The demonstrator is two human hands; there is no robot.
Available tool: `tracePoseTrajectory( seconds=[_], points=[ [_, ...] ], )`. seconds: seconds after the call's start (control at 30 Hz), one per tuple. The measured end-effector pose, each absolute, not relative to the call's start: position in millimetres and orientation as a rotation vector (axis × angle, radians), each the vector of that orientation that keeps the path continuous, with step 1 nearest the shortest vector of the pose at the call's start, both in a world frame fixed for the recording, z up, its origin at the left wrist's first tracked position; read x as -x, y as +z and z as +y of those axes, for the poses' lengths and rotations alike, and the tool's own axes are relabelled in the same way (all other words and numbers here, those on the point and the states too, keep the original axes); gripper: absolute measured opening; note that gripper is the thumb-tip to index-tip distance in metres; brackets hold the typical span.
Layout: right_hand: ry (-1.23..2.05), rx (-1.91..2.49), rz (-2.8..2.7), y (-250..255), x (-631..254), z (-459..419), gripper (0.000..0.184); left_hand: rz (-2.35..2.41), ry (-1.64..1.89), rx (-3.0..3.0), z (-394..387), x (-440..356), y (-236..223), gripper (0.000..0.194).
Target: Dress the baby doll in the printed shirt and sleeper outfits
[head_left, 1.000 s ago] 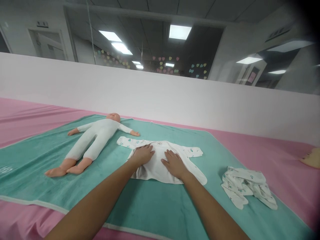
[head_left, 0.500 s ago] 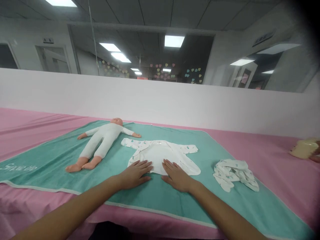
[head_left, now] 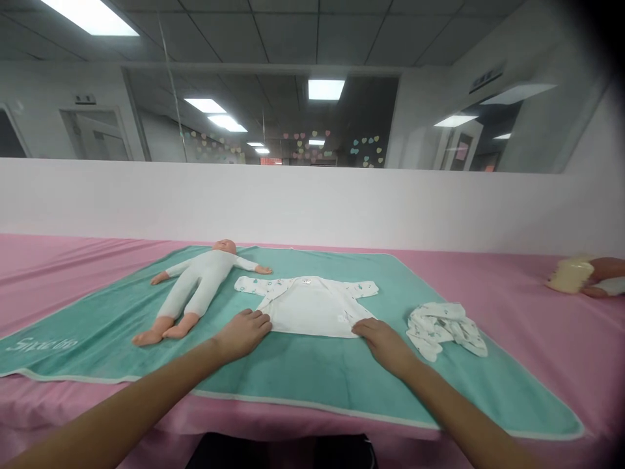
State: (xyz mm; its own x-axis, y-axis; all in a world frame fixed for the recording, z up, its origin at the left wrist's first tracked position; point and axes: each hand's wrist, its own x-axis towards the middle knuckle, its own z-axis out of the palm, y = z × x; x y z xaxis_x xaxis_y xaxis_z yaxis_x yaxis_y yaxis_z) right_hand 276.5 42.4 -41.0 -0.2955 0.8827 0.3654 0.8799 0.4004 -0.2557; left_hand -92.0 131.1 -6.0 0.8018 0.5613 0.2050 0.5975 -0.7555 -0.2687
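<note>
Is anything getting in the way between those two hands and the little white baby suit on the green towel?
Nothing visible does. The left hand and right hand both touch the suit's near edge. The baby doll lies apart to its left, and a crumpled printed garment lies apart to its right.

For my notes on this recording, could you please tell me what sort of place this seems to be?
It looks like a baby-care training room, perhaps: a baby doll lies on a green towel, beside a white baby sleepsuit, on a pink-covered table.
</note>
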Motion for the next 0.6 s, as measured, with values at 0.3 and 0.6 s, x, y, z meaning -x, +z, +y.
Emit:
tracePoseTrajectory(
  seconds=[0.3,0.6],
  points=[
    [0.065,1.612,-2.118,-30,-262,36,0.03,-0.999,-0.426,2.715,105,117,-13,0.023],
    [0.042,1.595,-2.055,-47,-263,41,0.025,-1.701,-1.621,1.81,191,256,7,0.026]
  ],
)
